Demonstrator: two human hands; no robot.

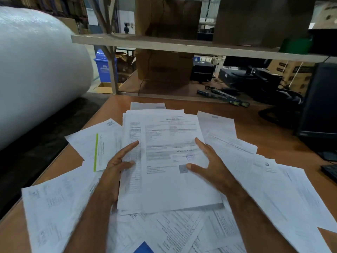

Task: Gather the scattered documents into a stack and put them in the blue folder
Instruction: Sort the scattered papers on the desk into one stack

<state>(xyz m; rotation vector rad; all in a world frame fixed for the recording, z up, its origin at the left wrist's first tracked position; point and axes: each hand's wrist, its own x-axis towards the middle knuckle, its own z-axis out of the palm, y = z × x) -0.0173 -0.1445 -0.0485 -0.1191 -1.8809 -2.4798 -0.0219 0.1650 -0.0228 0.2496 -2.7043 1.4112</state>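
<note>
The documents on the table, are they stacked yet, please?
Partly: a small stack sits between both hands; many sheets remain spread around it.

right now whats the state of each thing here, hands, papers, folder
left hand: open, fingers spread, on the stack's left edge
right hand: open, fingers spread, on the stack's right side
stack of documents: partly gathered, edges uneven, flat on loose sheets
loose sheets: scattered over the table, overlapping
blue folder: mostly buried under papers, only a corner shows; open or closed cannot be told
</note>
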